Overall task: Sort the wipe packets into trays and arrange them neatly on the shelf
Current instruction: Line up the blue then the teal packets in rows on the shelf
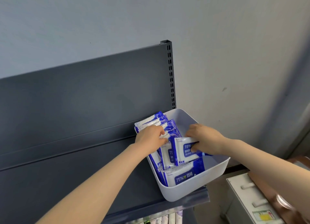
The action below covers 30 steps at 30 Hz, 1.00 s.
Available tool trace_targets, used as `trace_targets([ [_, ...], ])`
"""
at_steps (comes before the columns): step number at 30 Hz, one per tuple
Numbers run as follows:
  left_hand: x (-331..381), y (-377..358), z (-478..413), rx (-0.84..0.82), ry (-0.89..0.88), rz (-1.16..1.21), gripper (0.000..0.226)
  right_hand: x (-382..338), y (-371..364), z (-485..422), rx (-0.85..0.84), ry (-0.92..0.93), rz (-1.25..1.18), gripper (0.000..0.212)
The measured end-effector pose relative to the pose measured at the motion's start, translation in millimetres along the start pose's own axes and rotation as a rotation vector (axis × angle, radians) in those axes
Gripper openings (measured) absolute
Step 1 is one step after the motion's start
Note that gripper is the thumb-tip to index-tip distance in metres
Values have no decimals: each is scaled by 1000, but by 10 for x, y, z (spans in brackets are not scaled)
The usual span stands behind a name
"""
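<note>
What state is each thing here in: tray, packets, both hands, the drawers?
tray: on the shelf, partly filled.
packet row: on edge, along the tray's left wall.
left hand: holds the packet row.
right hand: pinches one packet, tilted, in the tray.
cabinet drawers: shut.

One tray (216, 175), one shelf (50, 181), several wipe packets (183, 178) (overlapping, uncountable).
</note>
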<state>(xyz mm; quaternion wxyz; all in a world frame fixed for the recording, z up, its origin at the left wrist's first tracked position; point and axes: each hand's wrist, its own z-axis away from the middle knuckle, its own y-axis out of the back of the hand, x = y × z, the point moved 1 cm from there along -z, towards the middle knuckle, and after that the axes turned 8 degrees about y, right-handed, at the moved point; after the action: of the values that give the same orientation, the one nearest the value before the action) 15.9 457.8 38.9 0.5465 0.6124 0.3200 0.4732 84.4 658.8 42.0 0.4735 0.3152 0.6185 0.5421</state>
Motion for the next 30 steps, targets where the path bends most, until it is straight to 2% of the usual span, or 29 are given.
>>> trace_targets([
  [3,82,-33,-15,-56,43,-58,46,146,157,57,151,-62,17,30],
  [6,173,-85,23,-68,45,-172,54,213,230,136,223,-137,-24,30],
  [11,229,-142,110,-138,26,-55,49,206,231,170,336,-141,-34,27],
  [18,24,286,164,109,136,76,41,86,423,67,404,-89,-83,28],
  [21,-203,549,171,151,222,129,29,-35,474,-67,393,-33,-106,30],
  [30,-1212,877,485,214,407,160,20,-608,378,-587,347,163,-139,30],
])
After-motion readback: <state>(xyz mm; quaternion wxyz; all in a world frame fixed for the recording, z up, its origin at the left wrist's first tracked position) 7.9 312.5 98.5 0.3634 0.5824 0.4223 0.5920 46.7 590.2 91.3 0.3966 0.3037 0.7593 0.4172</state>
